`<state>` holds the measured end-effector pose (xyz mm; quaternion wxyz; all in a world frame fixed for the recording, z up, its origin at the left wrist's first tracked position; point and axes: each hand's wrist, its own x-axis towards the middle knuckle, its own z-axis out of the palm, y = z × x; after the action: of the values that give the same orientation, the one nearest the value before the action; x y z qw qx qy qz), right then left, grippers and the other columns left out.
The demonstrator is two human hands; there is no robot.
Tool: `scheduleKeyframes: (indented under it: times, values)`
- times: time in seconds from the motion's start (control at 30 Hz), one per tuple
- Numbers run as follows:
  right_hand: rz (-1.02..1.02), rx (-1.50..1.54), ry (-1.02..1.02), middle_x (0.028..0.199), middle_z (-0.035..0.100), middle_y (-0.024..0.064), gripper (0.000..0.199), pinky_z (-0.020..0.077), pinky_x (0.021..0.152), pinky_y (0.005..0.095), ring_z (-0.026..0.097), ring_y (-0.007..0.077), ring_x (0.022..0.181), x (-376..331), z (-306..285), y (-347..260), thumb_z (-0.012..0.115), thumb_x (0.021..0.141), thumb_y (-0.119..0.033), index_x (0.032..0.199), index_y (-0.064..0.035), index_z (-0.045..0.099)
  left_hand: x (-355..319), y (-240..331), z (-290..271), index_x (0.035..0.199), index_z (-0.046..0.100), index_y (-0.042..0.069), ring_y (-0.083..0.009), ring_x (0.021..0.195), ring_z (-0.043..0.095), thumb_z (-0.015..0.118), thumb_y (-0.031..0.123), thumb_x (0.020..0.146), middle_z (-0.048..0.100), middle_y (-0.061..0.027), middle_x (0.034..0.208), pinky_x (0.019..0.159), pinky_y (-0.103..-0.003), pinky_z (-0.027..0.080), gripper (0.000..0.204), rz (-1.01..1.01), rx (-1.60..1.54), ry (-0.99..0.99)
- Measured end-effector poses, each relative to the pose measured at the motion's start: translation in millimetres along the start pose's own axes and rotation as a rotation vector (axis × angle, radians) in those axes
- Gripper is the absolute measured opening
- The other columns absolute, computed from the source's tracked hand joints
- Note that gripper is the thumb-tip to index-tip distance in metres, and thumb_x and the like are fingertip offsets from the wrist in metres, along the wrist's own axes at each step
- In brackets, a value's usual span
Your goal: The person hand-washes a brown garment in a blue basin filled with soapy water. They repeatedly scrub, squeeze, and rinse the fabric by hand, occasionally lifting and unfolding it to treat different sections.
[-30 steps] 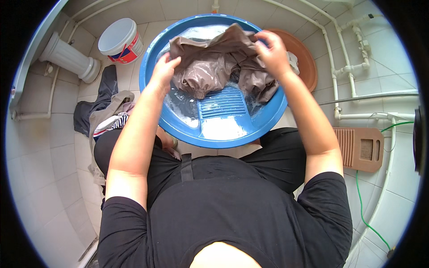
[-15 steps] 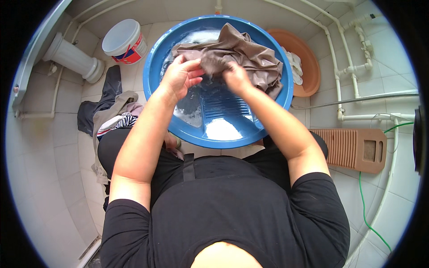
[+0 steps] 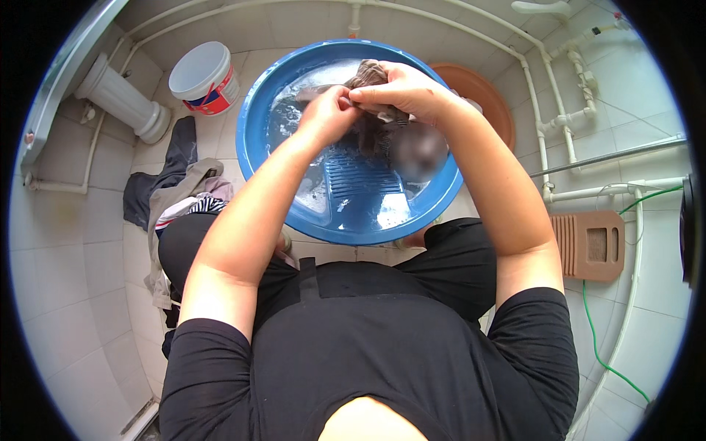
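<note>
Clamping their grip on wrinkled brown cloth (image 3: 369,73), left hand (image 3: 328,117) and right hand (image 3: 413,92) meet over a round, ridged blue tub (image 3: 346,233).

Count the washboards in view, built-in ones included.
2: a blue washboard built into the blue tub, and a brown washboard to the person's right. Others may be hidden.

Two hands (image 3: 328,115) (image 3: 413,92), one tub (image 3: 254,140), perhaps one garment (image 3: 368,73)

- Cannot see all the brown garment (image 3: 371,72) behind left hand (image 3: 327,116) and right hand (image 3: 413,94), upper centre.
- Cannot make out the blurred patch (image 3: 418,151) below.
- Cannot identify the cut-off black object (image 3: 689,231), right edge.
</note>
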<state>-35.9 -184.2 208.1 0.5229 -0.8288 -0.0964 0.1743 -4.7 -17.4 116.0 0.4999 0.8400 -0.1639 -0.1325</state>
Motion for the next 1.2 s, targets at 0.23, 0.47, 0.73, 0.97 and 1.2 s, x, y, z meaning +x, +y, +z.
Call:
scheduleKeyframes:
  times: [0.23, 0.47, 0.73, 0.97, 1.2]
  values:
    - [-0.137, -0.428, 0.315, 0.109, 0.056, 0.0110, 0.059, 0.0437, 0.087, 0.0305, 0.054, 0.0204, 0.099, -7, -28, 29, 0.065, 0.069, -0.008, 0.123, -0.0073, 0.043, 6, 23, -44, 0.083, 0.054, 0.003, -0.0242, 0.071, 0.057, 0.057, 0.019, 0.077, 0.059, -0.0121, 0.076, 0.067, -0.033, 0.046, 0.017, 0.190, 0.254, 0.081]
    - [-0.045, -0.988, 0.842, 0.107, 0.056, 0.0084, 0.041, 0.0462, 0.082, 0.0386, 0.055, 0.0283, 0.100, -6, -30, 75, 0.052, 0.077, -0.009, 0.116, -0.0176, 0.049, -6, 51, -64, 0.078, 0.049, 0.001, -0.0268, 0.065, 0.053, 0.052, 0.017, 0.077, 0.056, -0.0141, 0.070, 0.066, -0.034, 0.044, 0.016, 0.287, 0.050, 0.266]
    - [0.245, -0.728, 0.871, 0.107, 0.059, 0.0050, 0.032, 0.0463, 0.081, 0.0370, 0.057, 0.0235, 0.099, -24, -60, 107, 0.053, 0.078, -0.016, 0.111, -0.0163, 0.054, 2, 52, -102, 0.074, 0.047, 0.002, -0.0204, 0.061, 0.049, 0.052, 0.020, 0.077, 0.050, -0.0104, 0.063, 0.061, -0.033, 0.044, 0.019, 0.393, 0.067, 0.454]
    - [-0.109, 0.635, 0.610, 0.093, 0.062, 0.0037, 0.018, 0.0475, 0.072, 0.0256, 0.058, 0.0109, 0.083, -34, -86, 81, 0.054, 0.086, -0.016, 0.099, -0.0041, 0.058, -11, 54, -101, 0.078, 0.046, 0.004, -0.0214, 0.060, 0.054, 0.052, 0.021, 0.078, 0.054, -0.0118, 0.066, 0.060, -0.034, 0.044, 0.018, 0.358, 0.285, 0.336]
    - [-0.066, 0.122, 0.395, 0.092, 0.059, 0.0037, 0.027, 0.0457, 0.073, 0.0230, 0.055, 0.0098, 0.080, -46, -81, 69, 0.055, 0.078, -0.008, 0.105, -0.0026, 0.056, -17, 52, -96, 0.103, 0.056, 0.007, -0.0215, 0.067, 0.061, 0.070, 0.041, 0.071, 0.060, -0.0118, 0.069, 0.061, -0.031, 0.048, 0.048, 0.262, 0.442, -0.089]
